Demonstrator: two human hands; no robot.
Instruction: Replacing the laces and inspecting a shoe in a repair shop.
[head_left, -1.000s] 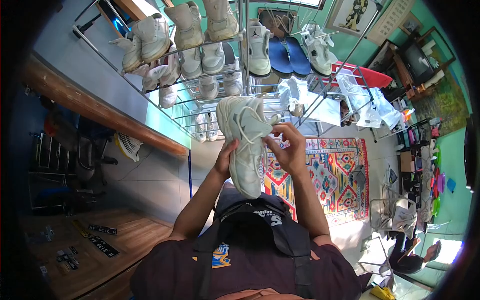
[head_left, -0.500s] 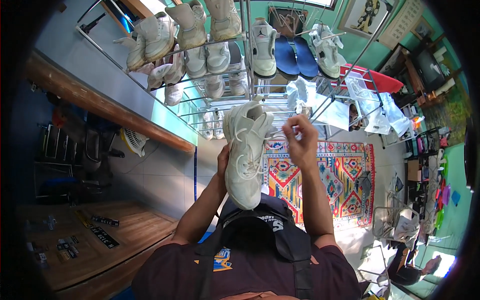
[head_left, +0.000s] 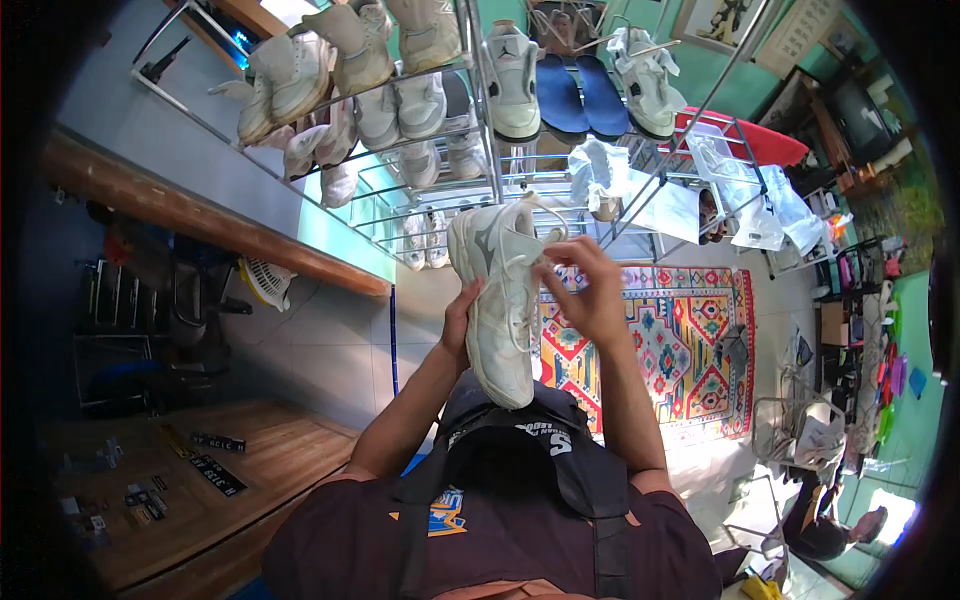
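A white sneaker (head_left: 495, 330) is held upright in front of me, toe pointing down toward my body, with a grey mark on its side. My left hand (head_left: 460, 320) grips it along the left side, thumb on the upper and the other fingers hidden behind it. At the shoe's upper right, my right hand (head_left: 585, 290) has thumb and forefinger closed on the white lace (head_left: 523, 262) near the top eyelets. A loop of lace rises above the collar.
A metal rack (head_left: 482, 90) holds several white shoes and blue slides (head_left: 565, 100). A patterned rug (head_left: 650, 350) lies below. A wooden board (head_left: 250, 440) is at lower left. Another person (head_left: 815, 520) is at lower right, beside a metal chair (head_left: 790, 410).
My right hand was off the shoe half a second ago and has moved back left onto the lace. The shoe has turned slightly, showing more of its side.
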